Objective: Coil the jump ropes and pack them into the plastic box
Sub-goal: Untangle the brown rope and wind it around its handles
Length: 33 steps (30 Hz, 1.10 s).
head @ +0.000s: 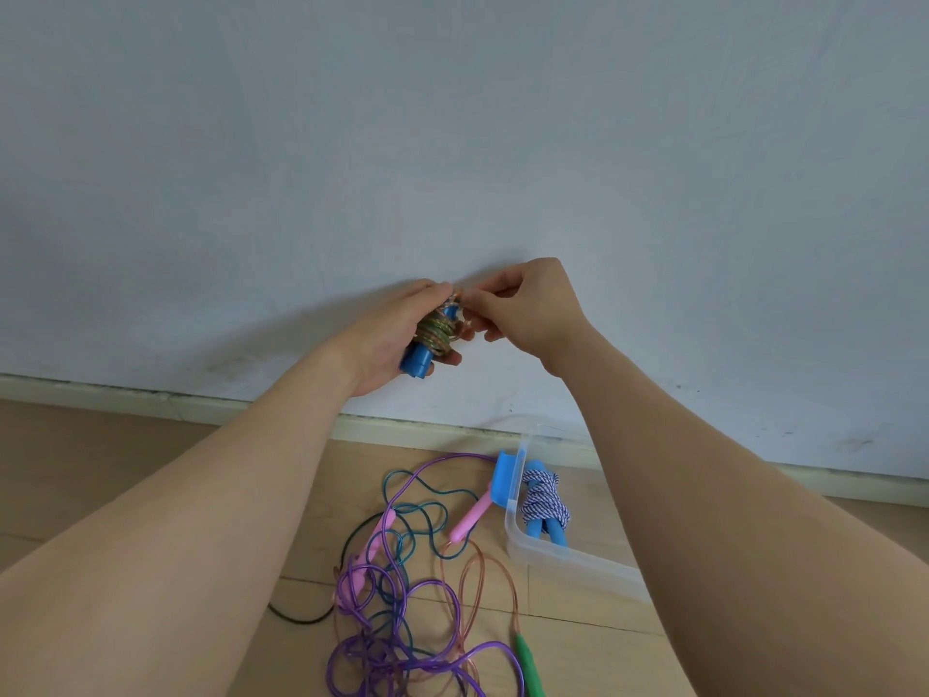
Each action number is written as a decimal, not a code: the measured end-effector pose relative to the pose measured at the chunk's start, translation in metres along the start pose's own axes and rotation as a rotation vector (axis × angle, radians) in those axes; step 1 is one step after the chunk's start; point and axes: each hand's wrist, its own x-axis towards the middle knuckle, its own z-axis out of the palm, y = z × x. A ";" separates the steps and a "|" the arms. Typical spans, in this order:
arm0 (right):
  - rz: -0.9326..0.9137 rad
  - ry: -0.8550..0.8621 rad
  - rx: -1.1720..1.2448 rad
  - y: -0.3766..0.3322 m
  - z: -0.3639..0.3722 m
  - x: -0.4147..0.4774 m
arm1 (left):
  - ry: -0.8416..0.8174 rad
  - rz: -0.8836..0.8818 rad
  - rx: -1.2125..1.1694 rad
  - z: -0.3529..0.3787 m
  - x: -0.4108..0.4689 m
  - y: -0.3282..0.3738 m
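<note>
My left hand (389,339) grips a jump rope with blue handles (418,365), its multicoloured cord (436,334) wound tightly round them. My right hand (533,306) pinches the loose end of that cord just above the bundle. Both hands are raised in front of the wall. Below on the floor stands a clear plastic box (563,558) with a blue latch (504,477). Inside it lies a coiled blue-and-white rope with blue handles (545,500); my right forearm hides much of the box.
A tangle of loose ropes lies on the wooden floor left of the box: a purple cord (382,641) with pink handles (470,518), a teal cord (425,515), a clear brownish cord (472,586) with a green handle (528,661), and a black cord (301,618). A skirting board (151,394) runs along the wall.
</note>
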 end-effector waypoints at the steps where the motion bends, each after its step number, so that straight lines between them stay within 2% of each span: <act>1: 0.017 -0.013 0.059 -0.001 0.001 0.000 | 0.005 -0.002 0.000 0.000 -0.001 0.001; 6: 0.039 -0.113 0.182 -0.002 0.003 0.003 | 0.102 -0.002 0.065 -0.002 -0.001 0.001; 10: 0.012 -0.207 0.056 -0.002 -0.002 -0.004 | 0.118 -0.012 0.137 -0.004 -0.005 0.002; 15: -0.103 -0.102 -0.032 0.000 0.002 0.000 | 0.095 -0.030 0.062 -0.004 -0.005 0.005; 21: -0.129 -0.130 -0.142 0.005 0.001 0.001 | -0.022 -0.088 0.058 -0.004 -0.013 0.004; 26: -0.117 -0.166 -0.095 0.003 -0.004 -0.002 | -0.017 -0.101 0.076 -0.001 -0.014 0.003; 30: -0.066 -0.203 0.035 -0.002 -0.008 -0.005 | 0.005 -0.116 0.057 -0.001 -0.013 0.004; 33: 0.011 -0.266 0.144 -0.001 -0.010 -0.006 | -0.060 -0.151 0.053 -0.003 -0.016 0.003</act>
